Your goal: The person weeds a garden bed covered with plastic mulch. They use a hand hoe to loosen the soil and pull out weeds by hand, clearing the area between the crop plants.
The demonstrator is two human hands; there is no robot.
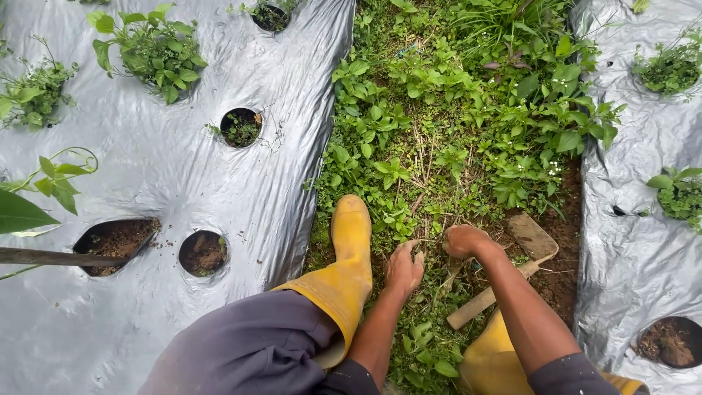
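Both hands reach down into the weeds (pixel 439 146) of the furrow between two beds. The left hand (pixel 404 268) has its fingers curled down into the low greenery and dry stems just right of the left boot (pixel 349 256); whether it grips anything I cannot tell. The right hand (pixel 462 240) is closed in a fist around a tuft of thin stalks, its fingers hidden from above. The hands sit close together but apart.

Silver plastic sheet (pixel 183 175) covers the left bed, with round planting holes (pixel 240 127) showing dark soil or small plants; a second sheet (pixel 636 219) covers the right bed, cut off at the edge. A hoe (pixel 512 267) with a wooden handle and muddy blade lies on bare soil under the right forearm, partly hidden by it. The right boot (pixel 491 351) is mostly covered by the arm. A stick (pixel 58 257) enters from the left, its end out of view.
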